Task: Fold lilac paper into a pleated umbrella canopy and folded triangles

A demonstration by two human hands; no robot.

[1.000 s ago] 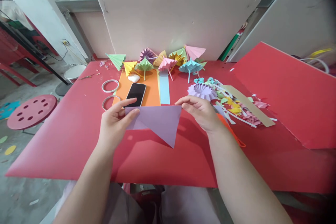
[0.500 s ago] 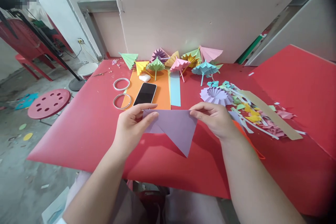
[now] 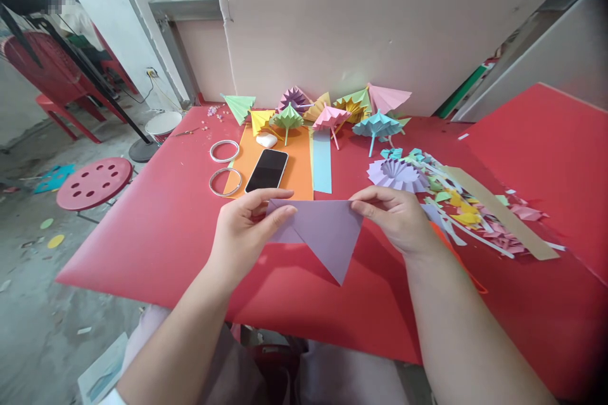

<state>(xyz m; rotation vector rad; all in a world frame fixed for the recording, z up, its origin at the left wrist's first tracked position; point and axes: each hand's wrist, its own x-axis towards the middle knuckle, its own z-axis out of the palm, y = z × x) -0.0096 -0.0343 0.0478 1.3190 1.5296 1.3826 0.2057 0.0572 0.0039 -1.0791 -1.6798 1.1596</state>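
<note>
A folded sheet of purple paper (image 3: 327, 231) is held up above the red table, its folded edge on top and one pointed corner hanging down. My left hand (image 3: 254, 221) pinches its upper left end between thumb and fingers. At the upper right corner, my right hand (image 3: 394, 215) grips the paper the same way. Just beyond lie a smartphone (image 3: 266, 171) and orange paper (image 3: 298, 171). A pleated lilac paper disc (image 3: 398, 175) rests beyond my right hand.
Several small paper umbrellas (image 3: 287, 116) stand along the back of the red table (image 3: 156, 221). Two rings of tape (image 3: 225, 182) lie left of the phone. Paper scraps (image 3: 468, 209) and a tan strip (image 3: 503, 212) are at the right. A red stool (image 3: 95, 183) stands on the floor.
The view has shifted slightly, so the table and things on it appear a little further right. Both hands keep their pinch on the purple paper, whose shape looks nearly the same.
</note>
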